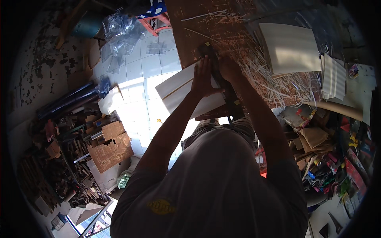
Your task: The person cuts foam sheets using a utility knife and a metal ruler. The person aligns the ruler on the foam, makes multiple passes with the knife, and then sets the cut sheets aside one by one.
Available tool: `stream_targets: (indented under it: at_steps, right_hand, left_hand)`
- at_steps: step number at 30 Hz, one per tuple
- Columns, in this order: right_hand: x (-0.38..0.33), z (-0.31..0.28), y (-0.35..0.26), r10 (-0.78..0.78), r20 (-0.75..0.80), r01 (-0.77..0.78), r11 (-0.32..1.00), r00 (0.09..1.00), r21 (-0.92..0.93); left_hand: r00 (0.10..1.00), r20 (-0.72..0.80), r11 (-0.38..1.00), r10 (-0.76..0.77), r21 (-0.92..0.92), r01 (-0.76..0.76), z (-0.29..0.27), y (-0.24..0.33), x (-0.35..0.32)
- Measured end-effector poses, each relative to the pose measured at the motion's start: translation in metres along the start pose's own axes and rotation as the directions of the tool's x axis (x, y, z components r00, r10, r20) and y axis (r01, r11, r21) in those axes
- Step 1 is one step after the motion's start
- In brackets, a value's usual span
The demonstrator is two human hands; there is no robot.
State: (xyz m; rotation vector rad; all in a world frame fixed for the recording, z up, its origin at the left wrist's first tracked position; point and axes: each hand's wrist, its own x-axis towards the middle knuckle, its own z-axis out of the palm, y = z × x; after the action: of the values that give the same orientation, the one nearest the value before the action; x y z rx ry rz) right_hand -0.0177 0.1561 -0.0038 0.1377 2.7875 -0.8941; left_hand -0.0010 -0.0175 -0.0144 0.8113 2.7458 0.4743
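Overhead, left hand (203,77) flat on white sheet (178,89), right hand (228,67) clasping dark tool (208,51).

Layout from the head camera. The work table (222,23) fills the upper middle; a flat board (178,93) lies on its near left corner and overhangs the tiled floor (139,79). The left hand (203,77) rests on the board, the right hand (229,68) just beside it to the right, with a dark tool (209,51) between and beyond them. Right of the hands lies a heap of cut strips (278,85); behind it sits a stack of sheets (289,47) — further right, a second stack (333,77). Left of the floor lies a scrap pile (79,146).
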Motion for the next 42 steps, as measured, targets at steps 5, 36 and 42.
stream_targets:
  at_steps: [5, 36, 42]
  right_hand:
    - [0.011, 0.009, 0.007, -0.083, 0.096, 0.101, 0.975, 0.992, -0.200]
    - [-0.216, 0.006, 0.068, 0.233, 0.237, -0.235, 0.972, 0.943, -0.018]
    - [-0.160, -0.022, 0.075, -0.179, 0.310, 0.261, 0.934, 0.934, -0.245]
  left_hand:
    - [1.000, 0.001, 1.000, -0.010, -0.018, 0.010, 0.001, -0.001, 0.001]
    - [0.972, 0.168, 0.975, -0.166, 0.176, 0.136, -0.003, 0.019, 0.013]
    - [0.978, 0.146, 0.981, -0.151, 0.147, 0.129, -0.003, 0.013, 0.010]
